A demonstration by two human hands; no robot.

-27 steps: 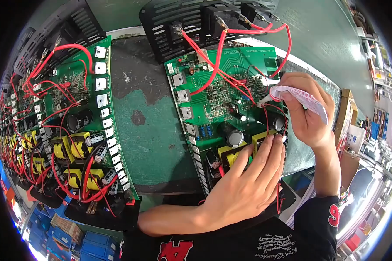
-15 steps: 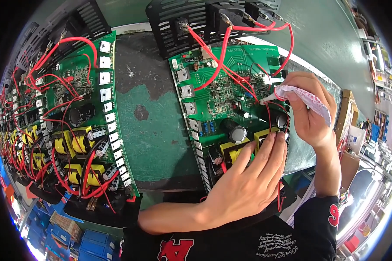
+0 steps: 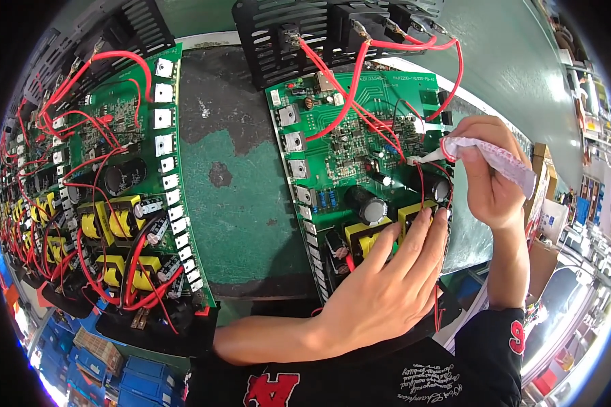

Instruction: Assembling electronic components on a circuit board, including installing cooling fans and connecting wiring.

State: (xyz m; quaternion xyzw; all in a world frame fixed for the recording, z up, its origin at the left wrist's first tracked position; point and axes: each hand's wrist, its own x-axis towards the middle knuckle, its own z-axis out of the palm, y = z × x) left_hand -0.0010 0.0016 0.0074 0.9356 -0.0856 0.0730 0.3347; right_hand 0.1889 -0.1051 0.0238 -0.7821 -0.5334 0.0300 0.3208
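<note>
A green circuit board (image 3: 319,169) lies in front of me, with red wires, capacitors and yellow-wrapped transformers (image 3: 368,239) on it. In my right hand (image 3: 499,183) is a soft, crumpled white-and-pink glue tube (image 3: 490,157), pinched between thumb and fingers. Its narrow white nozzle (image 3: 430,157) slants down to the left, the tip at a small white connector (image 3: 412,161) where red wires meet. My left hand (image 3: 387,288) lies over the board's near part with fingers outstretched, fingertips by the transformers and a dark capacitor (image 3: 433,184). The palm hides the board's lower right.
A black slotted metal panel (image 3: 268,47) with wired sockets stands behind the board. More wired boards (image 3: 115,169) stand in a row on the left. Between them shows the worn green-black bench top (image 3: 244,197). Blue bins (image 3: 146,380) sit below at lower left.
My right hand and the glue tube have shifted slightly right and down, the nozzle still at the connector. The slotted panel appears slightly farther right. My left hand has barely moved.
</note>
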